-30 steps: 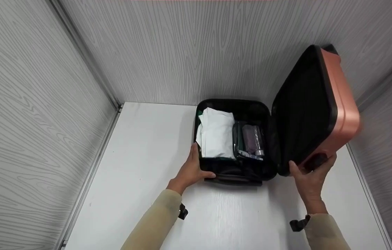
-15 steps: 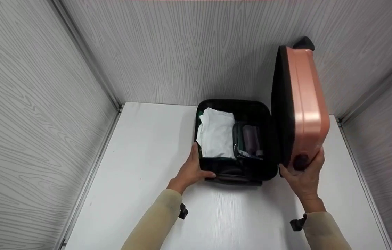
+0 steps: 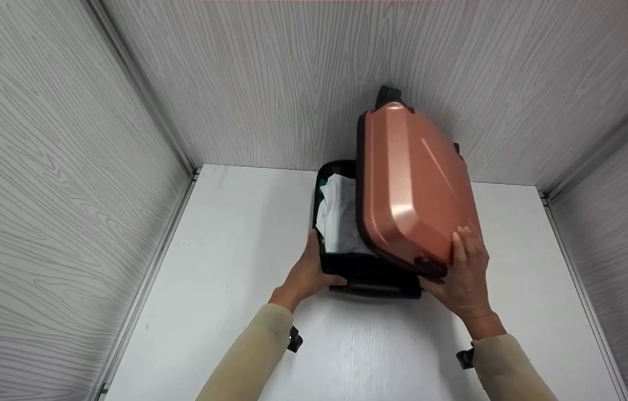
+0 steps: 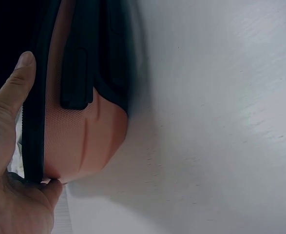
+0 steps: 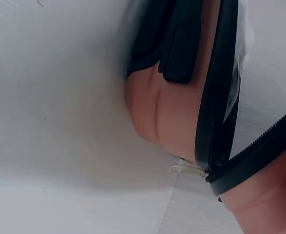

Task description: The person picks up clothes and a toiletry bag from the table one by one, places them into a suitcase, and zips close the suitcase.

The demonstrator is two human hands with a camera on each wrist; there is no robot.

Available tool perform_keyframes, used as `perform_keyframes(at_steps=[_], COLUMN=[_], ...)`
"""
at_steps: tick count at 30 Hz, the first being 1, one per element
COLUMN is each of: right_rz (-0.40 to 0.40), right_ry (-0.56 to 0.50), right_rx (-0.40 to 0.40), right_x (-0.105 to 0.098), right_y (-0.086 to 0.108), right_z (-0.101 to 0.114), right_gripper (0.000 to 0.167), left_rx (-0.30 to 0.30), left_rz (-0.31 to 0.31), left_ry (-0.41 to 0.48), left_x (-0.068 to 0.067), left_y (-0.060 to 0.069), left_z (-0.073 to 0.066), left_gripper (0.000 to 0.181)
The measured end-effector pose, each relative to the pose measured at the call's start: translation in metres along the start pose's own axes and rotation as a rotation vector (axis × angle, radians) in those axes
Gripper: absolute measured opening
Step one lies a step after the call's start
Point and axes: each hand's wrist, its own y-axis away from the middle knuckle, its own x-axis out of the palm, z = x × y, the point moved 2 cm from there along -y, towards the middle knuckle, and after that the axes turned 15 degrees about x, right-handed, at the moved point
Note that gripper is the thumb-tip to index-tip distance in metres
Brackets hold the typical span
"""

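A rose-pink hard-shell suitcase lies on the white table, its lid (image 3: 431,184) tilted partway over the black-lined base (image 3: 369,278). Folded white cloth (image 3: 342,223) shows at the left of the base; the lid hides the other contents. My left hand (image 3: 305,275) holds the near left corner of the base, its thumb over the black rim (image 4: 34,112) in the left wrist view. My right hand (image 3: 464,278) holds the lid's near corner, fingers on the outer shell and thumb by the lower edge. A metal zip pull (image 5: 186,169) hangs at the hinge-side corner in the right wrist view.
Grey wood-grain panels stand behind the suitcase (image 3: 269,83), at the left (image 3: 41,195) and at the right (image 3: 626,234). White tabletop (image 3: 225,250) extends around the suitcase. A black wheel (image 3: 387,96) sticks out at the lid's far end, close to the back panel.
The lid has swung left, from leaning outward on the right to slanting over the base, hiding the purple and dark items. My right hand has moved left with it; the left hand stays put.
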Motion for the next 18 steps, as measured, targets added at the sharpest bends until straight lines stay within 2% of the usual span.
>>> perform_keyframes(at_steps=[5,9,13,18], right_rz=[0.041,0.064,0.083,0.131], right_ry=[0.087,0.150,0.213,0.258], right_rx=[-0.086,-0.153,-0.212,-0.275], right_x=[0.007,0.013,0.020,0.028], right_y=[0.003,0.005,0.006,0.008], right_z=[0.006,0.010,0.014,0.017], right_gripper=[0.096,0.109,0.108,0.110], left_rx=[0.031,0.108,0.168,0.148], left_rz=[-0.021,-0.051,-0.086,-0.094], left_ry=[0.005,0.010,0.014,0.031], left_x=[0.001,0.000,-0.001,-0.001], left_y=[-0.002,-0.003,-0.004,-0.003], left_z=[0.002,0.003,0.004,0.007], left_gripper=[0.148,0.148,0.146,0.149])
